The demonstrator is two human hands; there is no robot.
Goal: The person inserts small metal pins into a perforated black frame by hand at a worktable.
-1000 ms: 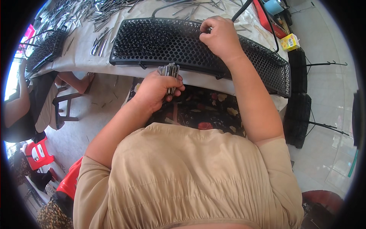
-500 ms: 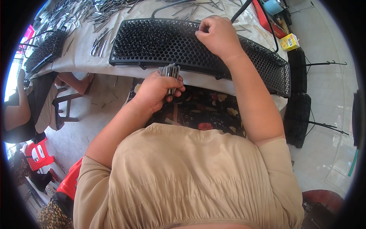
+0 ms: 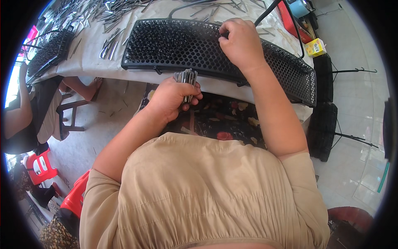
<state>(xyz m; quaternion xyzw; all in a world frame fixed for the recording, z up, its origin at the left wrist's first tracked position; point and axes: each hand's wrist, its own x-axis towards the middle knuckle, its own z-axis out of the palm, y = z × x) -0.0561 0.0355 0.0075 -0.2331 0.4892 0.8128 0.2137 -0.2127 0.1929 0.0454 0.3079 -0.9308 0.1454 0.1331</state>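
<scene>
Right fingertips [image 3: 224, 39]: the thumb and forefinger of the right hand [image 3: 243, 43] curl toward each other over the perforated black rack [image 3: 290, 68], near its back edge; the tips come close together, but whether a piece sits between them I cannot tell.
Left fingers [image 3: 195, 98]: the left hand [image 3: 168, 97] is closed around a bundle of thin metal strips [image 3: 186, 76], which stand upright with their ends showing above the thumb.
Bundle's place: just in front of the rack's near edge, below its rim.
Rack: on the table [image 3: 89, 64], lying crosswise before the person, with a dark bar rising behind it.
Filled holes: the left end of the rack is thickly set with shiny upright pieces [image 3: 155, 39], reaching farther along the back rows than the front ones.
Open holes: the front rows of the middle and most of the right stretch look unfilled; judging by area, less than half is filled, though the right hand and forearm hide part of it.
Loose strips: a broad scatter of metal strips [image 3: 118, 14] lies behind the rack, with a small cluster [image 3: 110, 45] left of it, so plenty is at hand.
Second rack [image 3: 47, 54]: at the table's left, also bristling with pieces, close to a seated co-worker [image 3: 18, 112].
Right edge: a red tray [image 3: 292, 27] and a yellow box [image 3: 316, 47].
</scene>
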